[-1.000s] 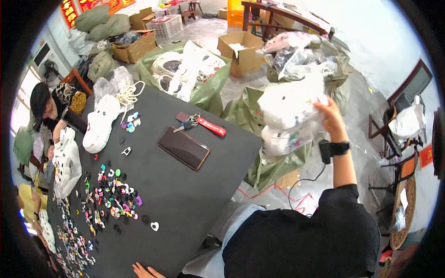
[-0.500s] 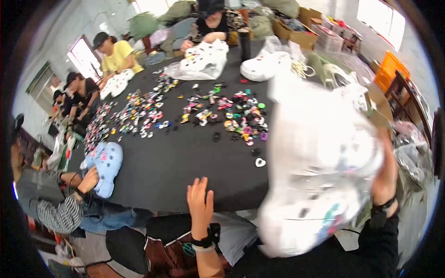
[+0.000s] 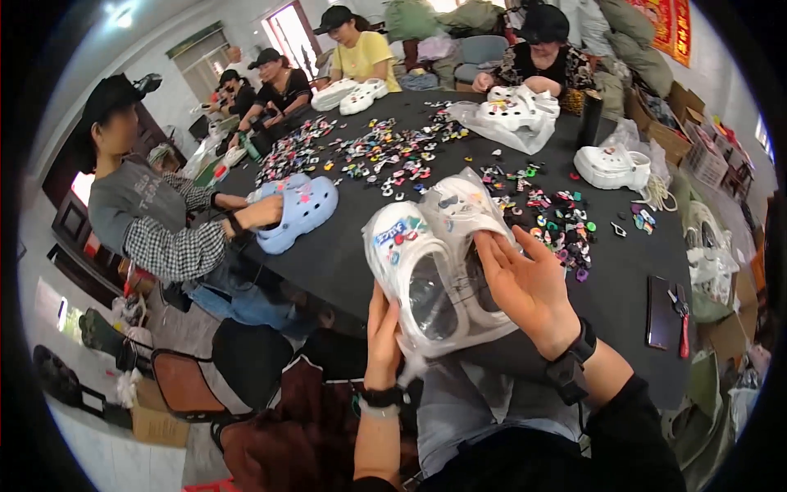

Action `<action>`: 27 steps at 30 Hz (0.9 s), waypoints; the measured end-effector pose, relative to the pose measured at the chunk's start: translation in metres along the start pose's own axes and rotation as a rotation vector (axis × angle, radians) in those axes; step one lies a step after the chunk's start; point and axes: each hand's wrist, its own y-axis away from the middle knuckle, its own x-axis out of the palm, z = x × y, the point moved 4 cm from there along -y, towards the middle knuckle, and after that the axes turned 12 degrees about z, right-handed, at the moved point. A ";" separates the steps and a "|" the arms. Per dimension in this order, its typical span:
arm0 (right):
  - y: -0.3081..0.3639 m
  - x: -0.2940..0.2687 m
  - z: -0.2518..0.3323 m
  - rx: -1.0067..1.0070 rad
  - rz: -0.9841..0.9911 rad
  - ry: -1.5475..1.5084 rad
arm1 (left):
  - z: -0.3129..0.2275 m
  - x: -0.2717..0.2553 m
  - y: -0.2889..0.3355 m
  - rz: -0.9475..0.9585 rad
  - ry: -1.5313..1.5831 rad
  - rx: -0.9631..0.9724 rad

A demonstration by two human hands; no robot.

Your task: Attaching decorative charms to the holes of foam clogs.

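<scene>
Bagged white clogs point(image 3: 438, 262) sat in your hands above the desk point(image 3: 344, 262).
Your left hand point(image 3: 383, 328) gripped the bag's bottom; right hand point(image 3: 529, 283) fingers pressed flat, charms already fitted, bag unsealed.

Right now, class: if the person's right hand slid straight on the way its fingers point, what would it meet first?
The right hand points up and left across the bagged white clogs it already touches. Past them probably comes bare black table, though depth is unclear.
</scene>
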 end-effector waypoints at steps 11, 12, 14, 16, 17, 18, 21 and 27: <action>0.088 -0.013 0.069 -0.314 0.330 2.060 | -0.020 -0.012 0.063 -0.200 -0.606 -0.036; 0.095 -0.012 0.066 -0.478 0.363 2.519 | -0.023 -0.009 0.070 -0.206 -0.712 -0.068; 0.095 -0.022 0.063 -0.422 0.348 2.720 | -0.025 -0.008 0.080 -0.270 -0.595 -0.137; 0.090 -0.035 0.063 -0.228 0.301 2.604 | -0.023 -0.008 0.089 -0.298 -0.419 -0.282; 0.088 -0.039 0.062 -0.179 0.306 2.602 | -0.024 -0.007 0.089 -0.263 -0.353 -0.270; 0.086 -0.043 0.061 -0.182 0.319 2.646 | -0.025 -0.006 0.090 -0.249 -0.296 -0.259; 0.081 -0.047 0.060 -0.236 0.346 2.761 | -0.029 -0.009 0.093 -0.251 -0.127 -0.220; 0.094 -0.024 0.065 -0.333 0.311 2.660 | -0.031 -0.016 0.106 -0.229 0.004 -0.167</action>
